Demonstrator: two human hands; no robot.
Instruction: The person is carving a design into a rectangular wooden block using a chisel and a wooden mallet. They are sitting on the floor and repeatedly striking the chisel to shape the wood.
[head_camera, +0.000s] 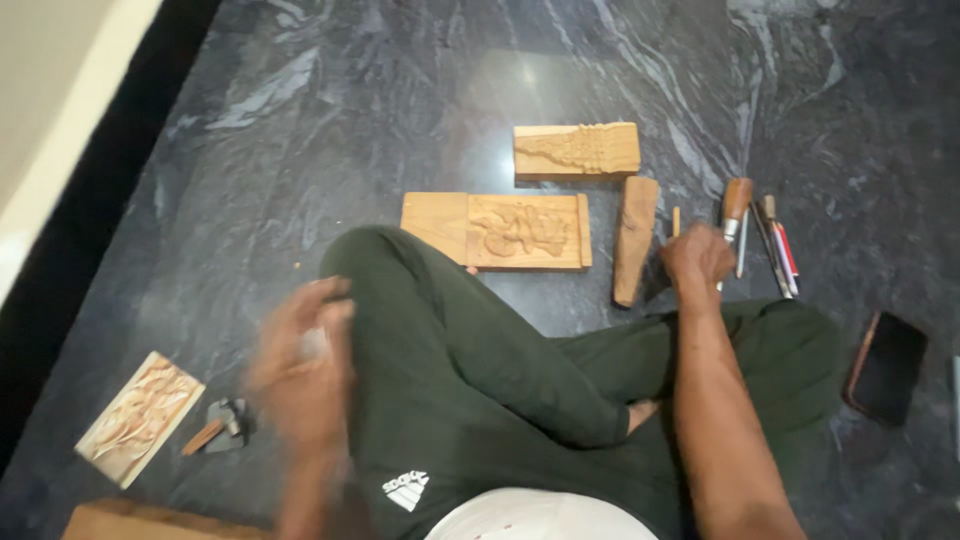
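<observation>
I sit cross-legged in dark green trousers on a dark marbled floor. My right hand (697, 257) reaches forward to a row of carving tools (768, 240), its fingers closed beside a wooden-handled chisel (736, 200); what it grips is hidden. My left hand (300, 360) is blurred by motion over my left knee, and something small and pale shows in it. A carved wooden panel (497, 230) lies just beyond my knees, with a smaller carved block (577, 150) behind it. A tapered wooden piece (634, 238) lies left of my right hand.
A light carved relief panel (140, 417) lies at lower left, next to a small dark tool with a wooden handle (222, 424). A dark phone (887, 366) rests at right. A wooden board edge (150, 522) shows at the bottom left. A pale wall base runs along upper left.
</observation>
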